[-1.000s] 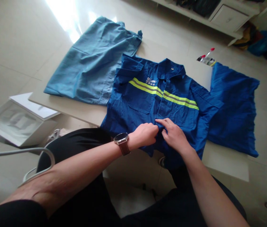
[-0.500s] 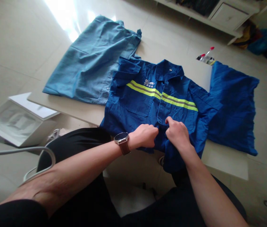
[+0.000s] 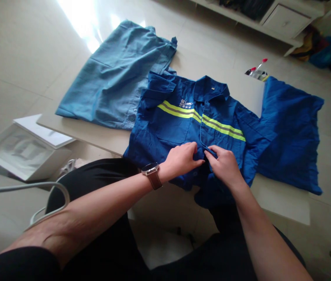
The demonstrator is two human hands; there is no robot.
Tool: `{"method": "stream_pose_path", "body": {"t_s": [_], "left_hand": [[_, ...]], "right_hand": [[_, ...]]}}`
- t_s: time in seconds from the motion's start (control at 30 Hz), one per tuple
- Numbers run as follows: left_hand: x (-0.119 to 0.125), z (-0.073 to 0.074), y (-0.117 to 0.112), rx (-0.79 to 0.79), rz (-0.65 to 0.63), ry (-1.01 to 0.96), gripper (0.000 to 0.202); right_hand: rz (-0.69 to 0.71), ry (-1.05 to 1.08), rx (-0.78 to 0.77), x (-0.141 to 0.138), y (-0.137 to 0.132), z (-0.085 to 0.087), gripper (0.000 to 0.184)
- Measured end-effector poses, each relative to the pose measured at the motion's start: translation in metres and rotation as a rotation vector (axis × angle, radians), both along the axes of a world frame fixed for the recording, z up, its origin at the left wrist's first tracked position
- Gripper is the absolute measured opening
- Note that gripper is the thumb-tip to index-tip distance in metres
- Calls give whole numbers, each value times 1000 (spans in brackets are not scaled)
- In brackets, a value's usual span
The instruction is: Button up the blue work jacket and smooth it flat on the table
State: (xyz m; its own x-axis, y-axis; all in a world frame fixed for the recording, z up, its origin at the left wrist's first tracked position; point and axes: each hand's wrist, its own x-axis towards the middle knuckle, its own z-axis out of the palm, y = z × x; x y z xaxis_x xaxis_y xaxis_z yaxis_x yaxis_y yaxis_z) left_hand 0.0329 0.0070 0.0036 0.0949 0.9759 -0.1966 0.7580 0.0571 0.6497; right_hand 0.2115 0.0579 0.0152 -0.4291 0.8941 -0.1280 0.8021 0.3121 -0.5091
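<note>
A dark blue work jacket (image 3: 168, 130) lies spread front up, collar away from me, with a yellow-and-grey reflective stripe across its chest. My right hand (image 3: 226, 164) pinches the edge of its front placket below the stripe, lifting it slightly. Just left of that edge is my left hand (image 3: 181, 158), wearing a watch (image 3: 150, 169). Its thumb stands apart from the curled fingers, close over the cloth, and nothing shows between them. A button is visible under the left thumb. The jacket's lower part hangs over the near table edge towards my lap.
A light blue shirt (image 3: 115, 78) lies to the left on the low table (image 3: 95, 134). More dark blue cloth (image 3: 294, 136) hangs over the right end. Bottles with red caps (image 3: 259, 69) stand behind. A white open box (image 3: 27, 150) and a grey cable (image 3: 63, 189) are at the left.
My left hand has opened from a closed fist, thumb now apart. My right hand has gone from a loose curl to a pinch on the placket edge. The jacket's hanging lower part has shifted slightly.
</note>
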Motion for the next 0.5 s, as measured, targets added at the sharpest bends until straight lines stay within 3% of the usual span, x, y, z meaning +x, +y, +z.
{"method": "stream_pose_path", "body": {"t_s": [0.13,0.37,0.5], "left_hand": [[4,3,0,9,56,11,36],[3,-2,2,32,27,55,13],[1,0,5,37,35,43,18]], "right_hand": [[5,137,-37,-4,-4,2,27],[-17,262,-113,-5,-6,6,27],[-26,282,-112,0,-2,4,28]]}}
